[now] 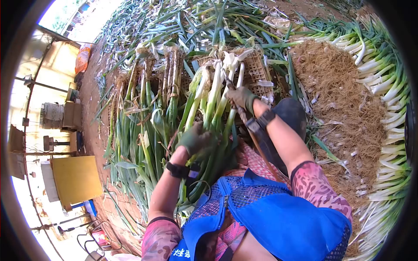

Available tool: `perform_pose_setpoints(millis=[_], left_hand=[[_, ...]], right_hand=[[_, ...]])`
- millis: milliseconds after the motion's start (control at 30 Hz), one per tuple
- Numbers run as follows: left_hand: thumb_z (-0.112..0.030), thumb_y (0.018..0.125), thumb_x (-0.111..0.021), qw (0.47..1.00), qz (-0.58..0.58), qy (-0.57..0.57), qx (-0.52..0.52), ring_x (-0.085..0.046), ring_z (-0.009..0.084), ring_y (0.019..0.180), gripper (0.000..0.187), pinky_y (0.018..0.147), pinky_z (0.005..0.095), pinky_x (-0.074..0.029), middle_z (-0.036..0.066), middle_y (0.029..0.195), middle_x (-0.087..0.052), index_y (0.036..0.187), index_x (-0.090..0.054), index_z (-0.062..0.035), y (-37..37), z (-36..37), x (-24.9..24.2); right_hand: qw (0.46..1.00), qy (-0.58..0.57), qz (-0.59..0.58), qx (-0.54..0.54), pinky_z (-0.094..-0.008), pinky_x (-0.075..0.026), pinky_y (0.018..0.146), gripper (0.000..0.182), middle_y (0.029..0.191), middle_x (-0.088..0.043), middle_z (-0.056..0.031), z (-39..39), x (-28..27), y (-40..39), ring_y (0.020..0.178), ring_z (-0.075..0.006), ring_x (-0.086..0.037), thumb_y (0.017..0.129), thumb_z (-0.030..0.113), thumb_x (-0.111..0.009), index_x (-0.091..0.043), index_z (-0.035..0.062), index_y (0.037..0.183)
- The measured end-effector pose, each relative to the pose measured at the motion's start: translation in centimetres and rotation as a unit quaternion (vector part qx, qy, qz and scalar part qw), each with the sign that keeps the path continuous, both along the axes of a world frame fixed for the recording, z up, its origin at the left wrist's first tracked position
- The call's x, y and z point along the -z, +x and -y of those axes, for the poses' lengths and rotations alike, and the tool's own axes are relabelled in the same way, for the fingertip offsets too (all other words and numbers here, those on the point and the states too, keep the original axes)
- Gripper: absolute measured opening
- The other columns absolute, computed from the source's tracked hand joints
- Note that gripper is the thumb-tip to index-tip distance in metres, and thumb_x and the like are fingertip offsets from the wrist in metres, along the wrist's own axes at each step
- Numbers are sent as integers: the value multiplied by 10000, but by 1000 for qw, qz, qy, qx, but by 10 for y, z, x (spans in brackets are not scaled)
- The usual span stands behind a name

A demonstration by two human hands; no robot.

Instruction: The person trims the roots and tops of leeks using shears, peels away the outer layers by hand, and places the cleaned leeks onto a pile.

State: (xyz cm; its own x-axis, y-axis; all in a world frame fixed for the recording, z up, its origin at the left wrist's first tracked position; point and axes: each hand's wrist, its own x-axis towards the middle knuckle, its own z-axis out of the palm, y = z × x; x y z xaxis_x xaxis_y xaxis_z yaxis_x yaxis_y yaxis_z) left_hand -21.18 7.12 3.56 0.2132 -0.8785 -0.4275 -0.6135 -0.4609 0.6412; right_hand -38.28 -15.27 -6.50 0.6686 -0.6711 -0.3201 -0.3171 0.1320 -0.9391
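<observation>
**Ana:** Outdoors on red earth, head view: scallions everywhere, loose green leaves (183, 21) strewn across the top of the ground and a yellow board (76, 178) standing at the left by a shaded shed.

**Ben:** And the hands?

**Ana:** Both gloved in dark green. Left hand (197, 140) is wrapped tight around the green stalks of a bunch of scallions (213, 98), its grip closed on them low down, above a dark wristband. The bunch lies over the person's lap, white stems pointing away toward a woven basket (257, 71).

**Ben:** Right hand?

**Ana:** Right hand (242, 99) sits higher, at the pale stems of the same bunch, fingers curled shut around a thin dark handle. It looks like a small knife (230, 85), though the blade is too small to make out clearly.

**Ben:** What's around them?

**Ana:** Just left of the held bunch, a row of untrimmed scallions (148, 113) with dirty roots and dry skins. To the right, a mound of brown trimmings (344, 108), roots and peelings. Beyond that, along the right edge, a curved bank of cleaned scallions (387, 87), white stems facing inward.

**Ben:** And near the lens?

**Ana:** A blue mesh apron (278, 217) over patterned pink sleeves, and a dark shoe (291, 115) just beside the right forearm.
</observation>
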Motion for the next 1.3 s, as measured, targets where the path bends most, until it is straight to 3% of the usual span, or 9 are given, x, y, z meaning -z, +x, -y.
perform_pose_setpoints(millis=[200,400,467,567,700,833,1100,1167,1300], left_hand=[[-335,858,-582,990,137,7,29,-631,429,955,481,815,465,-501,260,1034,-651,1246,-547,-54,-32,-16,-41],[-375,865,-586,984,163,19,65,-642,405,923,400,816,473,-501,226,985,-662,1072,-602,-33,-27,-22,-35],[-363,892,-557,984,90,114,105,-650,381,943,377,829,459,-503,200,1007,-678,1111,-621,-64,-4,-10,-59],[-349,934,-502,995,-3,90,-35,-668,335,959,352,862,429,-506,151,1013,-702,1163,-647,-125,92,-13,1],[-385,817,-663,914,364,48,-170,-603,300,1142,589,973,408,-474,213,1263,-595,1298,-552,-64,152,3,36],[-305,819,-641,881,397,171,-192,-541,346,1221,576,1006,431,-460,180,1315,-553,1342,-474,-132,178,9,67],[-251,854,-570,929,322,71,-165,-672,358,940,260,842,421,-527,156,1007,-707,1031,-721,-136,172,-18,6],[-278,890,-642,978,189,53,-77,-688,194,779,231,713,346,-534,102,823,-711,1021,-721,-104,130,-48,-53],[-400,787,-770,998,-10,-53,23,-669,253,952,603,806,357,-531,134,1102,-667,1264,-592,-77,77,-83,-97]], right_hand=[[994,-39,-2,-98,-360,-470,501,326,606,-595,-94,31,-16,23,534,-215,-583,810,304,-655,-648,-19,766],[993,69,-95,7,-334,-493,510,335,663,-635,-95,16,-15,23,533,-182,-599,801,305,-659,-651,-26,749],[952,-212,-88,-201,-337,-504,517,343,672,-643,-93,13,-4,14,552,-192,-622,800,316,-654,-648,-22,744],[990,-16,-125,-64,-364,-510,567,397,656,-653,-144,-34,-40,-9,631,-236,-669,756,379,-632,-689,-12,794],[993,65,-81,-48,-344,-481,581,394,664,-606,-88,-72,-24,-37,609,-191,-596,772,392,-637,-611,-1,793],[995,15,-80,-65,-310,-444,607,322,691,-576,-33,-85,-34,-55,664,-122,-545,839,364,-622,-586,45,819],[996,43,-69,-48,-285,-467,617,242,775,-616,-9,-90,-44,-62,691,-99,-559,877,261,-676,-621,34,941],[998,35,-36,-40,-284,-466,614,253,771,-614,-9,-91,-40,-61,684,-101,-558,871,269,-677,-631,34,951],[996,71,-9,-49,-265,-486,496,310,793,-619,-26,-87,-28,-59,578,-119,-582,868,274,-669,-600,17,1027]])
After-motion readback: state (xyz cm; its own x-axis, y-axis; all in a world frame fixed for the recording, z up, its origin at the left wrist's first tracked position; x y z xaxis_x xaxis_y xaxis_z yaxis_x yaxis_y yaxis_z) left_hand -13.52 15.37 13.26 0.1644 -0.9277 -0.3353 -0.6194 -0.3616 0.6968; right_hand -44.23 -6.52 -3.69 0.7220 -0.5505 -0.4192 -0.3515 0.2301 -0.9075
